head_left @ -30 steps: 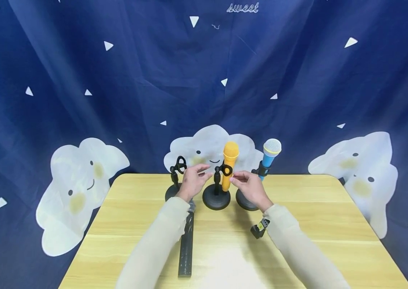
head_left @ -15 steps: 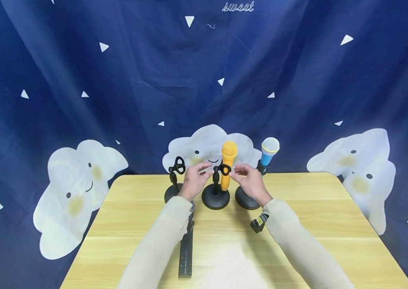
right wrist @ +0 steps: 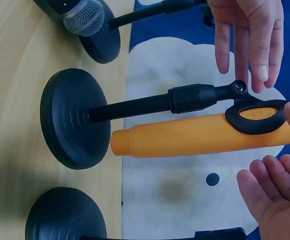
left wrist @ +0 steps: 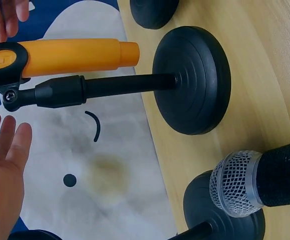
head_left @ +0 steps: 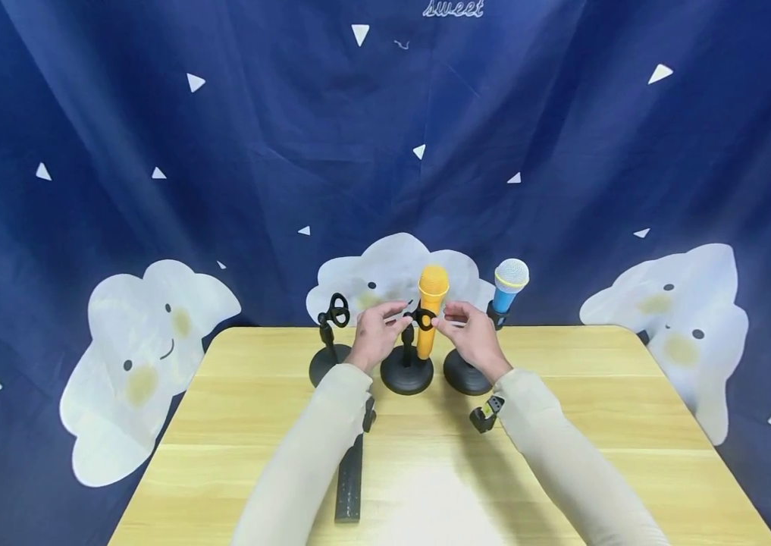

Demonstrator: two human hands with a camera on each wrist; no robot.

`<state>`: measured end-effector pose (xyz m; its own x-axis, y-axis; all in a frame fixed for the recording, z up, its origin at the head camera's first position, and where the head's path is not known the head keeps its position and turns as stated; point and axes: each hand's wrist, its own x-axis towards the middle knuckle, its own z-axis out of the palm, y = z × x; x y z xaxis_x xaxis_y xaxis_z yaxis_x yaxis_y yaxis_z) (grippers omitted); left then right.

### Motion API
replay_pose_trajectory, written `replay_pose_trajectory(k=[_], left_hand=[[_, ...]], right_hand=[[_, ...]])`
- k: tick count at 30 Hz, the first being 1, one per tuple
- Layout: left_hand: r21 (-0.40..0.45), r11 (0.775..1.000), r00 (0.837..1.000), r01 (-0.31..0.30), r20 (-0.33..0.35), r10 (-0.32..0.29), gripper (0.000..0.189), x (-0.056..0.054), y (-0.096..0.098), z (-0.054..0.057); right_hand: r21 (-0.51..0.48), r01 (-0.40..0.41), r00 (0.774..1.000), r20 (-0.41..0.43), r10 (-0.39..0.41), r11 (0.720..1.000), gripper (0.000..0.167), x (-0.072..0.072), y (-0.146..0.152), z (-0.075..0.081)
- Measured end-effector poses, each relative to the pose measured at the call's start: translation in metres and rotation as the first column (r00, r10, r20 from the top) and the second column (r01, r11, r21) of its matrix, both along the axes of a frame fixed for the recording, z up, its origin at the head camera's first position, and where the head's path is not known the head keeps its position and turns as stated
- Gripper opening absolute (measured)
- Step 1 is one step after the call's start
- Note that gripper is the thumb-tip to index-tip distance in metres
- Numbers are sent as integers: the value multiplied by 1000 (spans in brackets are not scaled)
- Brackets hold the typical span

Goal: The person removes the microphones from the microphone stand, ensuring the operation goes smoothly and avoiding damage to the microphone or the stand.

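Observation:
A yellow microphone (head_left: 434, 280) stands nearly upright in the ring clip (right wrist: 233, 119) of the middle black stand (head_left: 407, 377). My left hand (head_left: 373, 335) is left of the clip, its fingers loosely extended beside the joint. My right hand (head_left: 474, 339) is on the other side, thumb tip right at the clip's ring and the other fingers relaxed, away from the microphone. Seen from the left wrist, the microphone's lower end (left wrist: 80, 55) hangs above the round base, beside the stand's pole (left wrist: 130, 86).
Right of it, another stand (head_left: 467, 375) carries a blue microphone (head_left: 511, 277) with a white head. A third stand (head_left: 330, 364) with a vacant clip is at left. A black microphone (head_left: 349, 481) lies on the wooden table (head_left: 562, 455), partly under my left forearm. A blue cloud-print curtain (head_left: 255, 152) hangs behind.
My left hand has moved slightly right, closer to the clip. My right thumb has shifted up from the microphone's body to the clip's ring. The microphone has stayed in the clip.

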<state>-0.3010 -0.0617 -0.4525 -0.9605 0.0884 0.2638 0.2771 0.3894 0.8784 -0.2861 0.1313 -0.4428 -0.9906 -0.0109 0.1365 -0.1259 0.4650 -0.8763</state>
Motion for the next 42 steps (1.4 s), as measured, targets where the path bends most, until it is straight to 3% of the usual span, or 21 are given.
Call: replay_pose_trajectory(k=[15, 42], left_hand=[[-34, 998, 999, -48, 24, 49, 31, -3, 14, -1], [-26, 995, 994, -101, -41, 100, 18, -4, 21, -5]], right_hand=[[-34, 16, 1000, -16, -17, 999, 47, -6, -6, 9], [-54, 20, 999, -37, -22, 998, 38, -12, -15, 10]])
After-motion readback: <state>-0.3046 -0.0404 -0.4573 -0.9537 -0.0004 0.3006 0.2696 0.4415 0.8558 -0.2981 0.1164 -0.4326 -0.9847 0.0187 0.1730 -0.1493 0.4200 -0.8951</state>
